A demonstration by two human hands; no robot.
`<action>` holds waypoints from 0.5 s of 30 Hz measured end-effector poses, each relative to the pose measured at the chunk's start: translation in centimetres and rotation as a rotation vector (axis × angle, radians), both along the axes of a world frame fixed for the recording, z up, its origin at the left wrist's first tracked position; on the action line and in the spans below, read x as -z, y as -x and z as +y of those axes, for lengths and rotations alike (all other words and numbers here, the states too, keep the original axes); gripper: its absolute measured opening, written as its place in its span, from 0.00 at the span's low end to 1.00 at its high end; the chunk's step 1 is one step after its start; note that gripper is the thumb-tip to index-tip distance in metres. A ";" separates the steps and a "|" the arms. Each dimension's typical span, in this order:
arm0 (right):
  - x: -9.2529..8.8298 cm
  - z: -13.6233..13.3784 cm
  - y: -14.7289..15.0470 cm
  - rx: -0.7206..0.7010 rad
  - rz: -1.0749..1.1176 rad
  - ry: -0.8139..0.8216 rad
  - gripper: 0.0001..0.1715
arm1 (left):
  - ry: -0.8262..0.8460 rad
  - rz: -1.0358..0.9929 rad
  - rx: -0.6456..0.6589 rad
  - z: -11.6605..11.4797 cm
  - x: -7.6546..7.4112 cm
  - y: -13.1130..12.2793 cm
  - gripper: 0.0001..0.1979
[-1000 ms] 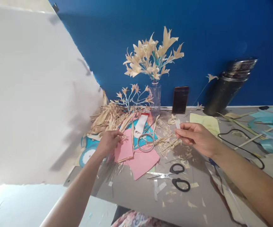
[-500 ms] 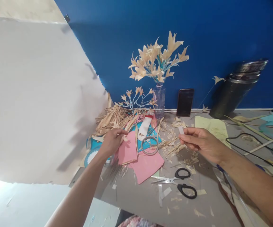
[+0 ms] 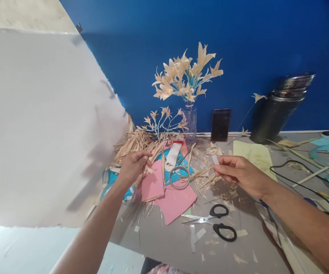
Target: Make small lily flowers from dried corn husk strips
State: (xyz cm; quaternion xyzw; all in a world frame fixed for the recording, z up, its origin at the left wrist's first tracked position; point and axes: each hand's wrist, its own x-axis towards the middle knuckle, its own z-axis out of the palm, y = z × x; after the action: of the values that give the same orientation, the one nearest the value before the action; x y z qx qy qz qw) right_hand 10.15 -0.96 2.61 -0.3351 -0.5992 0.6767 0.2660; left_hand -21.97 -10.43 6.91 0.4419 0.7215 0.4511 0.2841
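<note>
My right hand [image 3: 232, 169] is closed, pinching a small white strip [image 3: 215, 159] between thumb and fingertips above the table. My left hand [image 3: 134, 167] hovers over the left side of the pile with its fingers curled together; a small pale scrap [image 3: 149, 171] shows just below its fingertips, and I cannot make out whether it is held. Beneath that hand lies a folded pink sheet [image 3: 154, 184], with a second pink sheet [image 3: 177, 203] beside it. A roll of tape [image 3: 179, 167] rests on these. Black-handled scissors [image 3: 210, 219] lie nearer to me, blades pointing left.
A clear bottle [image 3: 191, 123] holds pale husk flowers [image 3: 181, 74]. Dry husks [image 3: 132, 146] heap at the left, against the wall. A phone [image 3: 220, 125] leans on the blue wall; a dark flask [image 3: 280, 110] stands right. A black cord [image 3: 304, 161] and yellow paper [image 3: 248, 152] lie nearby.
The view has shifted slightly. My left hand has turned a little, its fingers more closed together; my right hand keeps its pinch on the white strip.
</note>
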 end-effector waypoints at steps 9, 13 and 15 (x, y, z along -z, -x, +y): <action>-0.1 -0.1 0.2 0.004 -0.006 0.011 0.22 | -0.161 0.001 -0.071 -0.7 -2.0 -1.1 0.06; -0.6 -0.5 0.5 -0.012 0.026 0.012 0.22 | -0.218 -0.286 0.147 -1.7 -1.4 -3.9 0.11; -0.9 -0.7 0.6 -0.021 0.046 0.016 0.22 | -0.128 -0.303 0.285 -2.2 -0.8 -6.2 0.16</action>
State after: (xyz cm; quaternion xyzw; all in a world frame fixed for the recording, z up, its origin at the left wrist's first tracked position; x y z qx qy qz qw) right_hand 9.51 -1.66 3.47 -0.3151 -0.5910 0.6918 0.2699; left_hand -15.77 -12.67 7.76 0.4837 0.5707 0.5125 0.4215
